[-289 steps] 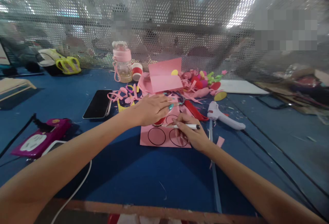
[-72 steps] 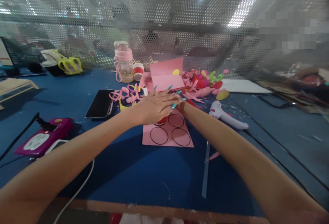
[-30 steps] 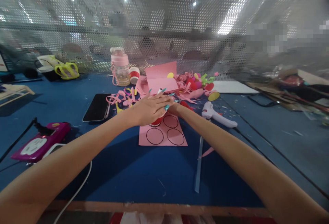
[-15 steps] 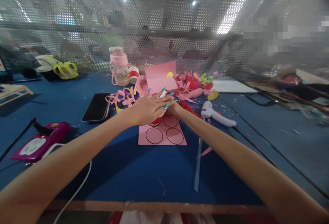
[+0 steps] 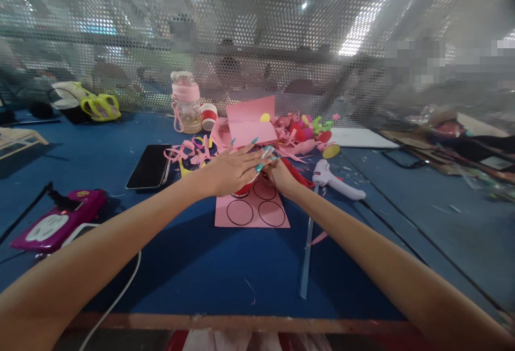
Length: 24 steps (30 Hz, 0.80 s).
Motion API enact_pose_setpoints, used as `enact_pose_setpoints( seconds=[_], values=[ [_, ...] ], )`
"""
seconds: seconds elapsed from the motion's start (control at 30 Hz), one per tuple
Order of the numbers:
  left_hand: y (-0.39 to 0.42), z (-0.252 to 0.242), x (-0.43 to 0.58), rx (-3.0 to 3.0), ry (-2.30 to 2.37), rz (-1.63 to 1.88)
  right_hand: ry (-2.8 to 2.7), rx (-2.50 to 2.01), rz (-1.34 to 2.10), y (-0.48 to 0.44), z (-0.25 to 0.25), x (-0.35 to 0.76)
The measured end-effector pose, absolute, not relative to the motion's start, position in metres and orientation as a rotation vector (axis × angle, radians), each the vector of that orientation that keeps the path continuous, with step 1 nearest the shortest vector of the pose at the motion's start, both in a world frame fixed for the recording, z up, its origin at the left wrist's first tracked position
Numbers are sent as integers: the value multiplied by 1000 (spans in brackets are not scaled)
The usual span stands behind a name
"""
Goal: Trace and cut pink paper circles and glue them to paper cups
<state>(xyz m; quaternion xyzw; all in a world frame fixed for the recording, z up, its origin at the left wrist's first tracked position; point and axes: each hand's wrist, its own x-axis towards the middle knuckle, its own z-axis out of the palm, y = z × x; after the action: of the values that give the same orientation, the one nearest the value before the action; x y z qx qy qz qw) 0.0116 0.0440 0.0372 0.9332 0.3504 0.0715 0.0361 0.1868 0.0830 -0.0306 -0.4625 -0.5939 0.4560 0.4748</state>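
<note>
A pink paper sheet [image 5: 251,212] with black circles drawn on it lies on the blue table. My left hand [image 5: 229,171] rests at its far edge with fingers spread flat over a small red-and-white round thing [image 5: 241,190]. Just to the right, my right hand [image 5: 281,175] is closed around a white marker [image 5: 267,151]. The marker's end pokes out beside my left fingertips. The two hands almost touch.
Around the sheet are a white glue gun [image 5: 338,183] to the right, a black phone [image 5: 149,166] to the left and a purple device [image 5: 56,222] with a white cable. Pink scraps [image 5: 189,152], a folded pink card [image 5: 250,120] and a pink bottle [image 5: 185,103] stand behind it, before a perforated metal wall. A long thin strip [image 5: 306,257] lies near my right forearm.
My right hand has slid a little right and come out from behind my left hand, so the marker shows more. My left hand has stayed spread on the round thing.
</note>
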Motion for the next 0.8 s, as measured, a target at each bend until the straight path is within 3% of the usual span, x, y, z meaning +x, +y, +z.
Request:
enact_pose_setpoints(
  seconds=[0.8],
  values=[
    [43, 38, 10, 2887, 1021, 243, -1438, -1120, 1126, 34, -17, 188]
  ],
)
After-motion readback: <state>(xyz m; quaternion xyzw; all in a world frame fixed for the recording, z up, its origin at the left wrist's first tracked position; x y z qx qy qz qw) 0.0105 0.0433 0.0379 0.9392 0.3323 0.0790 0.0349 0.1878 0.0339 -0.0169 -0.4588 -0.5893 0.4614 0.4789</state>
